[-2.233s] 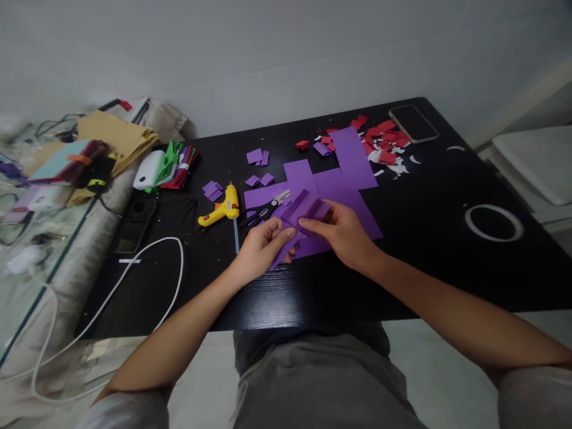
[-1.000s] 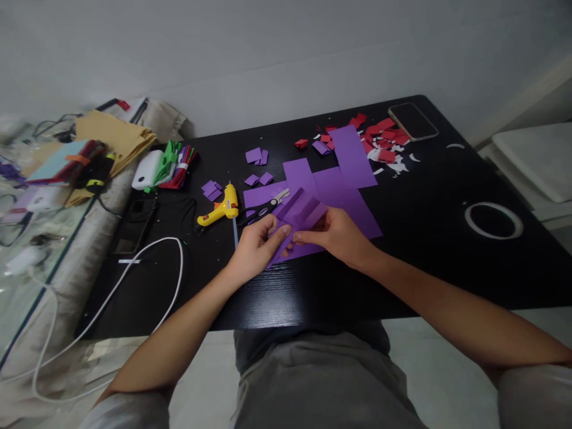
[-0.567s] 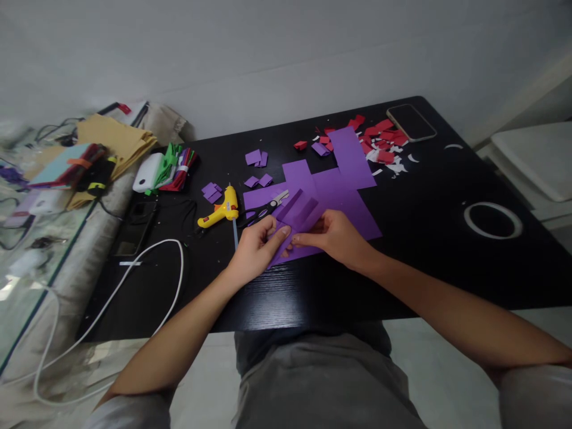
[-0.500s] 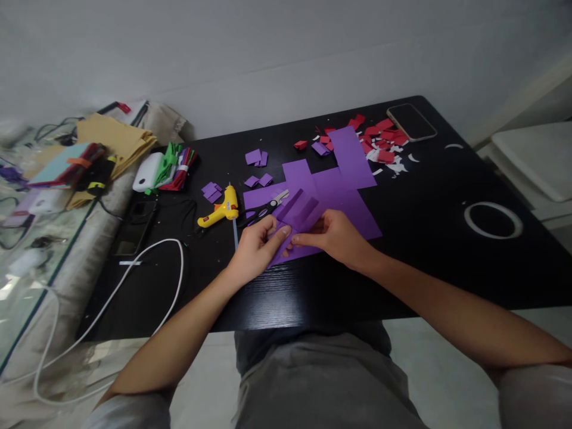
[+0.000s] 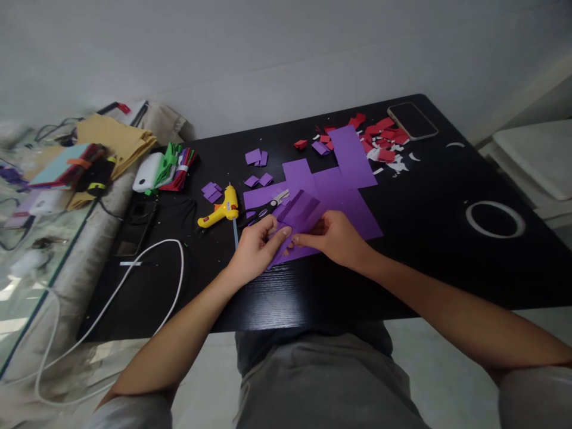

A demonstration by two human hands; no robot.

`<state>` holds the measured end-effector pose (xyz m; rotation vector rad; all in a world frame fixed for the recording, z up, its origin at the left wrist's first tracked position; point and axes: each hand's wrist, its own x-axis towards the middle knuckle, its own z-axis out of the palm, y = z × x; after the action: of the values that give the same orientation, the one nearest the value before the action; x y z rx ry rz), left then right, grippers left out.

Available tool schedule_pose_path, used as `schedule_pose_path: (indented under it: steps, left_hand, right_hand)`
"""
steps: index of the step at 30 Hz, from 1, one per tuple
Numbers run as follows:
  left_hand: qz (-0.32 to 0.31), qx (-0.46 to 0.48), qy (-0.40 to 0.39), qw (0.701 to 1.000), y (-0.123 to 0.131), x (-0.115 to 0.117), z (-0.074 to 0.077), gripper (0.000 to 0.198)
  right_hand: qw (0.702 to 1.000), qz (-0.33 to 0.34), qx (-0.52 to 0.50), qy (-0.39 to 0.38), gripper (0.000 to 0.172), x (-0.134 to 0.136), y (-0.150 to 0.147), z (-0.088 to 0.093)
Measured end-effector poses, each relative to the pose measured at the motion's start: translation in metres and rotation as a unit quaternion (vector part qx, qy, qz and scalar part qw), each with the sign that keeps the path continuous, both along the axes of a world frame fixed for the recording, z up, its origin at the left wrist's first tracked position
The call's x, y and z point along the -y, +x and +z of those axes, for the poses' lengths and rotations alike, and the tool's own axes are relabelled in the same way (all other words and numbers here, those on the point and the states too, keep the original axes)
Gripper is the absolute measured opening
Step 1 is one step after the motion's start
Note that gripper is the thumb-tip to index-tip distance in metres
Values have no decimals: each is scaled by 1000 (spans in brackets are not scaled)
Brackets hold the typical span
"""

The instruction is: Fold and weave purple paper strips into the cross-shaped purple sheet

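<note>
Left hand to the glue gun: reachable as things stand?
Probably yes: the glue gun lies close to the left hand with nothing lying over it, though that hand holds the folded paper.

The black table [image 5: 438, 244] carries a white ring [image 5: 519, 226] towards its right edge, a phone [image 5: 413, 120] near the far-right corner.
</note>
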<state>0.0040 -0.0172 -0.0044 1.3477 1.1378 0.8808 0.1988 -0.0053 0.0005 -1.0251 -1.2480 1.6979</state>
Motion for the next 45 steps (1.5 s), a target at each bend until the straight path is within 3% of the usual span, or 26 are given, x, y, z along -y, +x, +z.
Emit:
schedule_pose_path:
  steps: [7,16,19,23,29,36,45]
  left_hand:
    - [-24,-17,8,1000,-2,-2,-3,33]
    - [48,12,22,999,-1,-5,9,47]
    - [46,20,19,999,0,-4,10,47]
    - [37,33,11,999,3,-1,7,41]
    - [26,50,18,998,7,2,2,36]
    - [32,83,30,996,4,-1,11,32]
    - [34,87,23,995,6,0,5,32]
  right_hand:
    - [1000,-8,12,8,21,-2,0,-1]
    - [994,-104,-1,-11,32,-15,11,2]
    - [996,-83,-15,-18,29,-13,9,3]
    - [999,21,-31,-23,28,-3,0,1]
    - [999,-1,-35,9,23,1,-4,-4]
    - [998,-17,18,51,19,-3,2,-4]
    - [997,-20,15,72,29,1,0,-7]
